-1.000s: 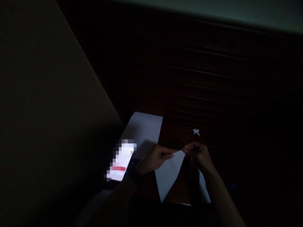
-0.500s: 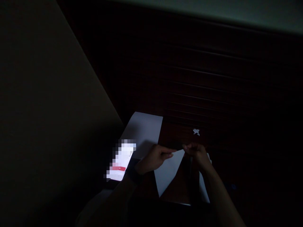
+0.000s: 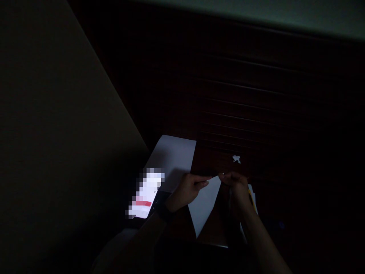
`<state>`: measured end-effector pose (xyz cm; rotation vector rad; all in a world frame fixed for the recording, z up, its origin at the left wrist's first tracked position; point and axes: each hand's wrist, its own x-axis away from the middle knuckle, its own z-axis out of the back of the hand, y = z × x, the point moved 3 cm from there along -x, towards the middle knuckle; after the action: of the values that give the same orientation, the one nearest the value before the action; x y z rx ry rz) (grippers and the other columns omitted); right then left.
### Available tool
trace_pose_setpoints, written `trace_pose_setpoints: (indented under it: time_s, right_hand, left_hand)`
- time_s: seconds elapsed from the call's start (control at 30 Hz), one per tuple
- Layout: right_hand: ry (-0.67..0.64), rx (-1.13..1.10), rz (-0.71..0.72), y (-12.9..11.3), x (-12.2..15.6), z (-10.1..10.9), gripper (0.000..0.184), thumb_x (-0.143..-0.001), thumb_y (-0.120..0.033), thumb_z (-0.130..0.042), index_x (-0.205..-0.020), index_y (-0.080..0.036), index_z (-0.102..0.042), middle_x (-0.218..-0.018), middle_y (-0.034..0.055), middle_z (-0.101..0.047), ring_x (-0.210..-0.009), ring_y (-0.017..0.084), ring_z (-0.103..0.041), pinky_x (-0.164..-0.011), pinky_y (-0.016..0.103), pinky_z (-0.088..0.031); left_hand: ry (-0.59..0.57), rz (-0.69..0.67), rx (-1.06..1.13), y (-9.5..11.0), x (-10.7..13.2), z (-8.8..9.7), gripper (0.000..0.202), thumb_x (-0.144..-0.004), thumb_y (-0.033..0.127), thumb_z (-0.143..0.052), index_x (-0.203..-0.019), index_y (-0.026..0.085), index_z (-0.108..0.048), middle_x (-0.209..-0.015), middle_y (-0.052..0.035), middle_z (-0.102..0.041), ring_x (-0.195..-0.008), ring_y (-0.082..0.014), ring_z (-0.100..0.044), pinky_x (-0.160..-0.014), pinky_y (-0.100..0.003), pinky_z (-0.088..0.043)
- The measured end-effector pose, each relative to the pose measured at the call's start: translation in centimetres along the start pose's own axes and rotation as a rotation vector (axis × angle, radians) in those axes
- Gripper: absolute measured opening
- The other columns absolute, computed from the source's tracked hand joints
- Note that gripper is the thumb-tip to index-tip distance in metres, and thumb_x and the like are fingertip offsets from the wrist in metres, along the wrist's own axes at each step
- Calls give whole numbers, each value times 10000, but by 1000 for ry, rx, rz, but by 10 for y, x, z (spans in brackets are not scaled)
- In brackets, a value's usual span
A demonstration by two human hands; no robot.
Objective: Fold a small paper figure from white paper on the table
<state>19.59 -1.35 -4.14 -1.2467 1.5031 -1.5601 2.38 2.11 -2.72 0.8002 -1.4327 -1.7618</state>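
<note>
A folded piece of white paper [image 3: 203, 203] hangs between my hands, tapering to a point at its lower end. Its upper left edge is pinched in my left hand [image 3: 188, 190], fingers stretched along the top and thumb in front. At the upper right corner, my right hand [image 3: 236, 186] is closed on the same paper, with thumb and fingertips together. A tiny pale tip of paper shows just above those fingertips. On the left wrist is a dark band [image 3: 164, 211]. Dim light hides the detail of the folds.
A lit phone screen [image 3: 145, 198], partly pixelated, stands at the left. Behind it lies a white sheet [image 3: 173, 156]. Small white paper scraps [image 3: 236, 159] rest on the dark table [image 3: 211, 236] further back. By my right wrist are more white paper and something yellow [image 3: 252, 199].
The folded paper has shifted slightly right and tilted. My right hand has moved up a little at the corner, its grip now over the tip. The yellow thing has come into sight.
</note>
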Motion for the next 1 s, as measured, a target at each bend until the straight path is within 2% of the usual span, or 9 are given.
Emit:
trace_pose_setpoints:
  time_s: [0.07,0.13,0.23,0.47,0.6,0.73,0.8,0.9,1.0]
  right_hand:
    - [-70,20,-5,-1,2,-4,218,-638,-383,-711,-642,-178,-638,-622,9,-649,-562,164,-575,-550,269,-421]
    - [-205,86,-31,-2,6,-10,241,-650,-401,-697,-670,-165,-658,-650,28,-662,-588,171,-585,-561,267,-420]
    - [-315,193,-47,0,9,-16,289,-671,-423,-673,-595,-145,-656,-603,40,-654,-550,152,-567,-542,250,-403]
    - [-286,271,8,4,11,-20,274,-696,-410,-656,-590,-158,-663,-575,22,-643,-523,131,-545,-530,235,-385]
    - [-257,301,56,4,11,-22,275,-705,-406,-646,-603,-152,-667,-580,22,-645,-525,132,-539,-521,234,-382]
    - [-274,331,66,5,11,-22,281,-699,-411,-650,-610,-145,-668,-575,25,-641,-525,134,-538,-514,237,-383]
    - [-265,315,51,6,9,-19,283,-697,-413,-652,-607,-145,-663,-582,30,-645,-525,137,-546,-510,240,-387]
    - [-195,222,25,5,2,-8,276,-690,-414,-659,-620,-147,-663,-600,40,-657,-540,153,-572,-532,258,-414]
    - [-71,113,32,5,-4,3,278,-677,-423,-669,-639,-147,-671,-614,53,-667,-560,177,-597,-562,285,-441]
  left_hand:
    - [49,-5,-20,0,0,2,299,-811,300,-516,-1064,193,-634,-1054,-42,-651,-938,-208,-613,-839,-309,-467]
    - [133,-7,-54,0,-1,7,296,-814,302,-510,-1061,198,-636,-1038,-36,-659,-902,-205,-626,-804,-301,-483]
    - [243,-4,-84,3,-2,14,302,-820,309,-501,-1069,199,-631,-1031,-30,-662,-876,-202,-632,-763,-289,-496]
    - [354,-16,-148,8,-2,23,301,-827,322,-499,-1063,191,-634,-1039,-35,-660,-913,-197,-621,-800,-288,-478]
    - [392,-25,-167,7,-2,23,298,-825,320,-502,-1060,196,-635,-1013,-32,-670,-877,-196,-629,-766,-288,-488]
    - [435,8,-132,8,-2,26,299,-802,332,-535,-1040,191,-649,-997,-43,-676,-890,-208,-625,-789,-298,-480]
    - [438,51,-33,9,-3,29,325,-780,364,-560,-1039,191,-650,-1005,-49,-673,-910,-222,-620,-795,-305,-479]
    - [411,133,249,10,-2,32,417,-774,446,-541,-1076,170,-622,-1009,-82,-668,-893,-242,-627,-750,-329,-502]
    - [284,203,473,12,0,28,454,-776,468,-531,-1062,125,-613,-988,-130,-664,-843,-242,-640,-747,-362,-509]
